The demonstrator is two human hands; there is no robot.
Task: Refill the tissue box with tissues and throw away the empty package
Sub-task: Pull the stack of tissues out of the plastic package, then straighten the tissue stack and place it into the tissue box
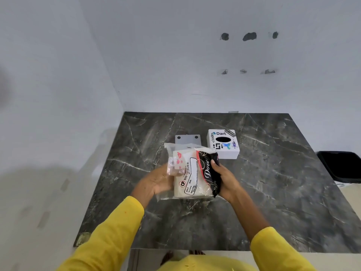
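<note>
I hold a plastic tissue package [192, 174] above the dark marble table [273, 192], white tissues showing through its clear wrap, a black band on its right side. My left hand [160, 181] grips its left edge, fingers under the crinkled plastic. My right hand [224, 179] clasps the black right side. Beyond it stands the white square tissue box [223, 143] with stickers and a dark oval slot on top. A grey flat plate [187, 139], perhaps the box's base, lies left of the box, partly hidden by the package.
A black bin [341, 166] sits on the floor off the table's right edge. White walls close in the table at the back and left. My yellow sleeves fill the lower view.
</note>
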